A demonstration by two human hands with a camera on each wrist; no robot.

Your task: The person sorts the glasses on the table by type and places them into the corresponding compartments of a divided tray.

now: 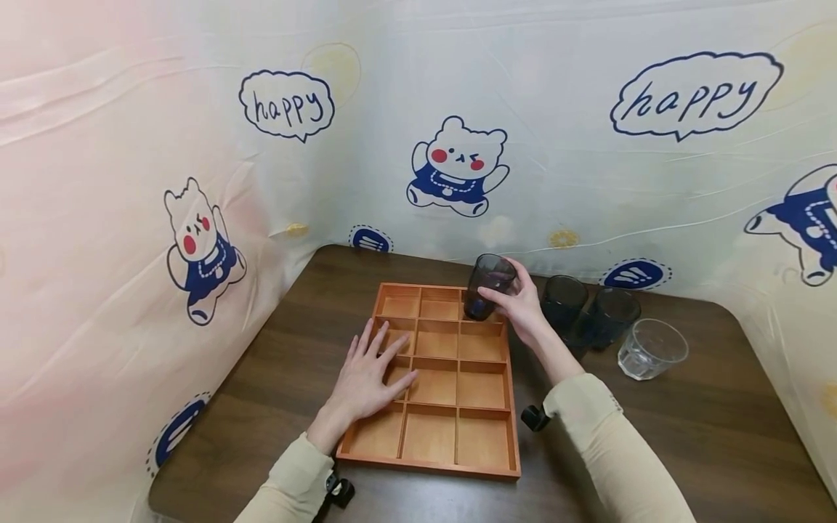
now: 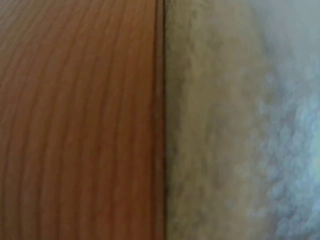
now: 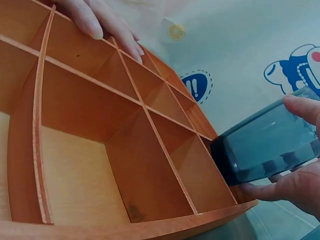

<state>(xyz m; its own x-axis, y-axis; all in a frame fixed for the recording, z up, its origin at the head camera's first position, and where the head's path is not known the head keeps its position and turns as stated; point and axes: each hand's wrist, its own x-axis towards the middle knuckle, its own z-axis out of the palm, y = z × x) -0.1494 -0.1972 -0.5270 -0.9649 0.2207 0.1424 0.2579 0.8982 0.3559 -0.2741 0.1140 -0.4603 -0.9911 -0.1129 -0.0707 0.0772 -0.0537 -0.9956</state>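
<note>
A wooden divided tray (image 1: 431,434) lies on the table. My right hand (image 1: 521,301) grips a dark tinted glass (image 1: 490,280) between thumb and fingers at the tray's back right compartment. In the right wrist view, the base of that glass (image 3: 270,137) is at the compartment's opening, with the glass tilted. My left hand (image 1: 366,381) rests with spread fingers over the tray's left side, fingertips across the dividers. Close-up wood grain of the tray (image 2: 80,120) fills the left half of the left wrist view.
Right of the tray stand dark tinted glasses, one at the back (image 1: 564,296) and another beside it (image 1: 613,316). A clear glass (image 1: 652,350) is at their right. Behind the brown table (image 1: 261,407) hangs a printed curtain (image 1: 392,80).
</note>
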